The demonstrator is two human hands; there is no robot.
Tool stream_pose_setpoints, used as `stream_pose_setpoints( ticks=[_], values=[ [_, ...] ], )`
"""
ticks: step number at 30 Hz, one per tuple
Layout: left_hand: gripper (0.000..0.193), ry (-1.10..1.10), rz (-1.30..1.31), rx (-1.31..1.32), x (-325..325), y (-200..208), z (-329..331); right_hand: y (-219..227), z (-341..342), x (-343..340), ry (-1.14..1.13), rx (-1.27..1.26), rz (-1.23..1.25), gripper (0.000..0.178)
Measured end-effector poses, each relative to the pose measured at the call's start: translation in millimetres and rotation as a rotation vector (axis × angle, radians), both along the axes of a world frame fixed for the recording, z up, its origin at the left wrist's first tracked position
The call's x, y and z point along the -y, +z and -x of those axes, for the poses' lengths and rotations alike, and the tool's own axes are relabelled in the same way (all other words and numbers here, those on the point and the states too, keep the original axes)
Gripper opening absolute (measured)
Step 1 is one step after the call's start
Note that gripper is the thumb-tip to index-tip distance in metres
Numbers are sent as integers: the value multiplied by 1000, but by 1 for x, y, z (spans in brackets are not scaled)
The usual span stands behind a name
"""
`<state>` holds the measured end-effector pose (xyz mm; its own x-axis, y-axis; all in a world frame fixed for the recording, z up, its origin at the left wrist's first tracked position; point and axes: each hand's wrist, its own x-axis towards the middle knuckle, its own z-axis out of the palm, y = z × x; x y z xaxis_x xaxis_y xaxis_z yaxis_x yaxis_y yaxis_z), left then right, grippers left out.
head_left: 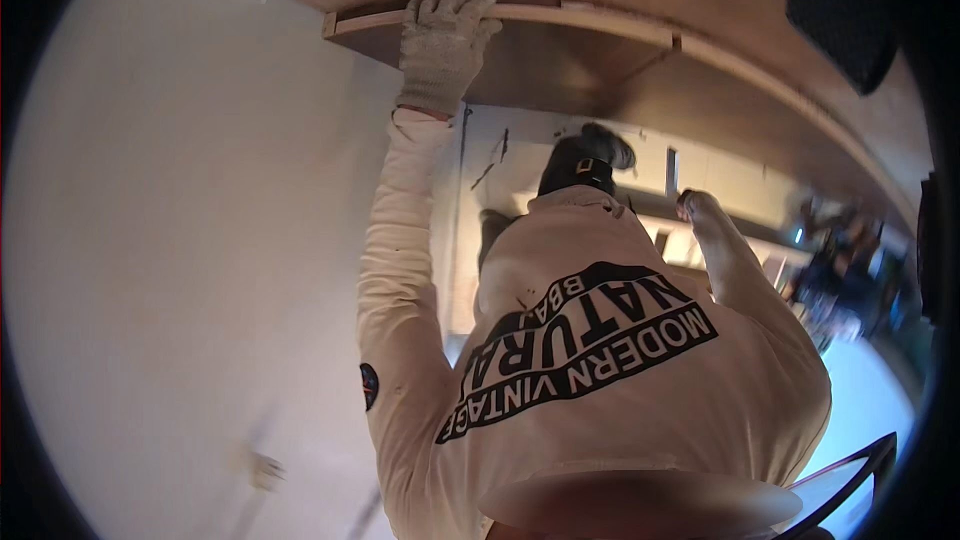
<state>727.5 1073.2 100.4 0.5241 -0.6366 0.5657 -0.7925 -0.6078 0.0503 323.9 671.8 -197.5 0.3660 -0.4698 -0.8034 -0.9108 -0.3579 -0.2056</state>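
Pale wall (200, 200) fills my left. Left hand (445, 52), gloved, has fingers hooked over edge of wooden board (580, 58), which stretches rightward across upper view. Printed sweatshirt (600, 370) sits below. Right hand (687, 204), at sleeve's end, looks small (I can't tell if spread or closed).
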Motion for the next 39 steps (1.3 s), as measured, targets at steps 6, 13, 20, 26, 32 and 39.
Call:
stream_pose_setpoints(
  ticks=[6, 13, 20, 26, 32, 39],
  values=[
    [29, -26, -43, -61, 11, -1, -6, -25, 130, -206, -295, -114, -42, 20],
    [23, -140, 35, 14, 0, 4, -15, -22, 223, -346, -481, -218, -50, 20],
    [33, -78, -19, 8, 1, -8, -24, -98, 240, -407, -274, -245, -57, 21],
    [31, -84, 6, -37, 10, -33, -29, -163, 332, -362, -157, -469, 47, 19],
    [30, -55, 61, 85, 11, -17, -18, -85, 195, -313, -497, -287, -6, 34],
    [24, -187, 283, 246, 35, -28, -12, -77, 223, -276, -851, -171, -30, 22]
  ],
)
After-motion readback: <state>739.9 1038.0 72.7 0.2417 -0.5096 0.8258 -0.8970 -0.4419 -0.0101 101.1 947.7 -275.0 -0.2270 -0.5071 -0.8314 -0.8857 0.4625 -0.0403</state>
